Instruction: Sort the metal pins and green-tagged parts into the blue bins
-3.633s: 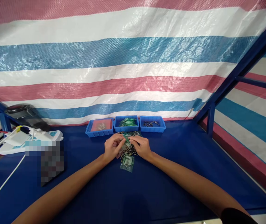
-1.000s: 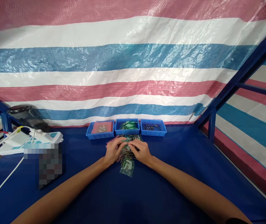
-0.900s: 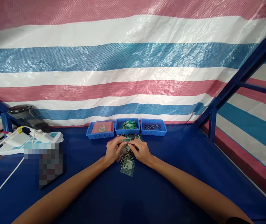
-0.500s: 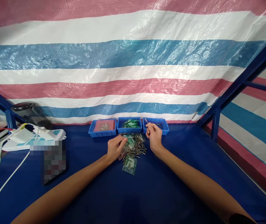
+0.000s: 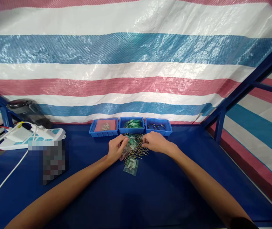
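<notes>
"Since the head view is all we have, what lies between the hands?"

"Slim, dark-and-gold metal rods [image 5: 139, 153], heaped on the blue worktop [image 5: 150, 194] among small green-tinted plastic packets [image 5: 133, 142], just in front of three blue plastic trays [image 5: 131, 130]. More dark rods [image 5: 156, 126] lie in the right-hand tray."

"And how do the hands stand?"

"Left hand [image 5: 115, 149]: curled at the heap's left edge, thumb close to the fingers; I can't tell whether anything is between them. Right hand [image 5: 157, 142]: fingers bent down at the opposite edge, and whether they pinch a rod is hidden from me."

"How would a rod handle?"

"Light and stiff, I'd judge, smooth enough to roll or slip. Take it across the middle, between thumb and forefinger — those on the outer fringe look easier to lift than the crossed ones deeper in. The ends may be sharp; they're too fine to make out."

"The packets?"

"Soft and slick, probably. That clear green plastic packet with pale contents [image 5: 131, 166], lying flat at the heap's near end, has a free corner. Pinch there — its filled middle would likely be lumpy and harder to hold."
</notes>
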`<action>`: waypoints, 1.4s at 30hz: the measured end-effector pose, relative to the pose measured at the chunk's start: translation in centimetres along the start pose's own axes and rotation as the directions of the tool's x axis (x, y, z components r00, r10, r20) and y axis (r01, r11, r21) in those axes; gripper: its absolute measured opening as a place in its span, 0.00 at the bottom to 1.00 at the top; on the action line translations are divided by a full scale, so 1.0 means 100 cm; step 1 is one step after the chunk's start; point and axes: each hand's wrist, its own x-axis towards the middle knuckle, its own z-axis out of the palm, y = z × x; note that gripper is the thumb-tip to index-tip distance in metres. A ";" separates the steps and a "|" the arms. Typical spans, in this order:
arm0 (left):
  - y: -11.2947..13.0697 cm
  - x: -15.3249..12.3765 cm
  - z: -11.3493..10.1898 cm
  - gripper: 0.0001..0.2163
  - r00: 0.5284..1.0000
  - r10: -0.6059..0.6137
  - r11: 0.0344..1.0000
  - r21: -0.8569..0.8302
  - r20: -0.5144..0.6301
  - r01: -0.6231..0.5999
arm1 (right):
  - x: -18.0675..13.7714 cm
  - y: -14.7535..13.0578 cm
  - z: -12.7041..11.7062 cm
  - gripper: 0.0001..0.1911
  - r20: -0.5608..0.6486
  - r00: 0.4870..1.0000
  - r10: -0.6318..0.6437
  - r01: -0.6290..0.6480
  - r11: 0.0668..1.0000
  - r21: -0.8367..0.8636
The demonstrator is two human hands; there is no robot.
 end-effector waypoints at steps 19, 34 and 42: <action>0.001 0.002 0.001 0.08 1.000 0.014 1.000 -0.019 0.022 -0.013 | 0.014 -0.015 0.039 0.08 -0.221 0.965 0.143 -0.147 0.989 -0.005; -0.003 0.004 0.004 0.09 0.993 0.080 0.996 -0.050 0.092 -0.075 | 0.005 -0.027 0.075 0.12 -0.551 0.834 0.025 0.239 0.884 0.402; -0.005 0.001 0.002 0.10 0.996 0.015 0.999 -0.031 0.091 -0.012 | 0.004 -0.028 0.077 0.15 -0.580 0.814 0.022 0.232 0.904 0.360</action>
